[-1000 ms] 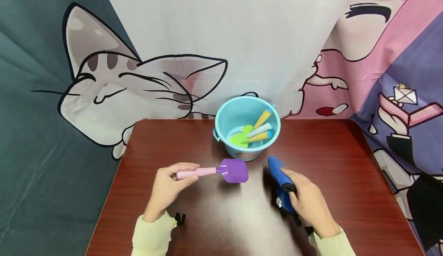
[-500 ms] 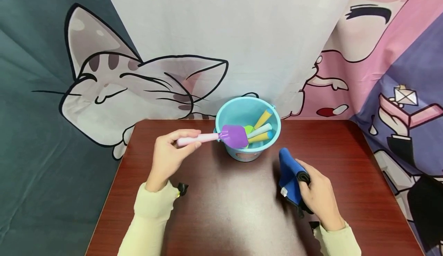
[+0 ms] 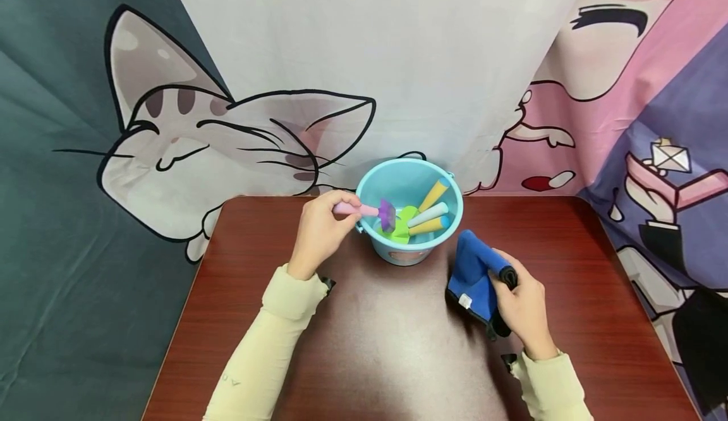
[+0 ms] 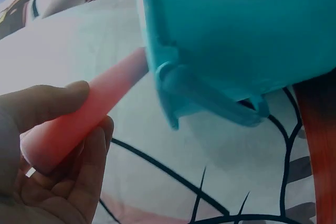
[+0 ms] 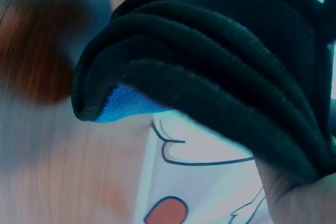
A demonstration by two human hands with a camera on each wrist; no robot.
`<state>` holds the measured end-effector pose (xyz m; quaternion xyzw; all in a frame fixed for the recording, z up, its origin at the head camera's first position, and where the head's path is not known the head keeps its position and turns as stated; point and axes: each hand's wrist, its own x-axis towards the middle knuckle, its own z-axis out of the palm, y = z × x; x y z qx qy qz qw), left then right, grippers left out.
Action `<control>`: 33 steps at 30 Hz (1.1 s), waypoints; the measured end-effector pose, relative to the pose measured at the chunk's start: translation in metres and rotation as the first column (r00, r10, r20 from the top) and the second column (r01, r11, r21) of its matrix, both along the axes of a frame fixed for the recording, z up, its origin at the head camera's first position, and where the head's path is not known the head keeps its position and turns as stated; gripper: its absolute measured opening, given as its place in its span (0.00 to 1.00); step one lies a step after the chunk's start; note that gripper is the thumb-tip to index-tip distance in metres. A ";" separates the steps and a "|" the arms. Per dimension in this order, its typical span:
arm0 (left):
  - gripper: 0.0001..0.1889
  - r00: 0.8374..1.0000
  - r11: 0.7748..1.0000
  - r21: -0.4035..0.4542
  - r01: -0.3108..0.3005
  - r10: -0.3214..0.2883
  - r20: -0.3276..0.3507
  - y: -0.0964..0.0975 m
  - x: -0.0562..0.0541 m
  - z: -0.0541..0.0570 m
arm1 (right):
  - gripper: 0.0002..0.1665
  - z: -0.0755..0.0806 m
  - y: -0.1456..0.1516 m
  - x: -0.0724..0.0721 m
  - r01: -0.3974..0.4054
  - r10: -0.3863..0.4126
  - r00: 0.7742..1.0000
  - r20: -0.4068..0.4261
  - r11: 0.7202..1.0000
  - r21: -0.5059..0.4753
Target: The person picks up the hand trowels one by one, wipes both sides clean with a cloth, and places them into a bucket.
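With thumb and fingers, my left hand (image 3: 318,234) pinches the pink handle of a toy shovel (image 3: 387,216). The shovel's purple blade is over the inside of a light-blue bucket (image 3: 405,258), tilted so it shows narrow in the head view. In the left wrist view the pink handle (image 4: 100,103) slants up to the bucket's rim, and the blade is hidden behind the wall. Several toy tools with green heads (image 3: 401,228) and yellow or pale-blue handles (image 3: 428,215) lie in the bucket. My right hand (image 3: 526,312) grips a folded blue cloth (image 3: 474,275) with black edging, right of the bucket.
The bucket stands near the back edge of a reddish-brown wooden table (image 3: 398,345). Behind the table hangs a cartoon-printed curtain (image 3: 398,61). The bucket's handle (image 4: 210,98) hangs down beside its rim.
My left hand has moved forward and right with the shovel, from over the table to the bucket, and turned the blade. My right hand has shifted slightly right and forward with the cloth.
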<state>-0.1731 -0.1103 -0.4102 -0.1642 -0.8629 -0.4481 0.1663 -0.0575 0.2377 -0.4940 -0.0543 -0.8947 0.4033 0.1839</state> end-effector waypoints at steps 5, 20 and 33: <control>0.10 1.000 0.997 -0.079 -0.006 0.006 0.002 0.010 -0.004 -0.007 | 0.22 0.000 0.011 -0.005 -0.026 0.046 0.994 0.101 0.981 -0.191; 0.17 0.996 0.975 -0.203 0.086 -0.091 -0.015 0.032 -0.004 -0.026 | 0.35 -0.043 0.052 -0.024 0.105 0.082 0.890 0.448 0.921 -0.375; 0.20 0.998 0.956 -0.287 0.062 -0.062 0.010 0.058 0.015 -0.033 | 0.47 -0.064 0.068 -0.015 0.310 -0.245 0.872 0.424 0.946 -0.092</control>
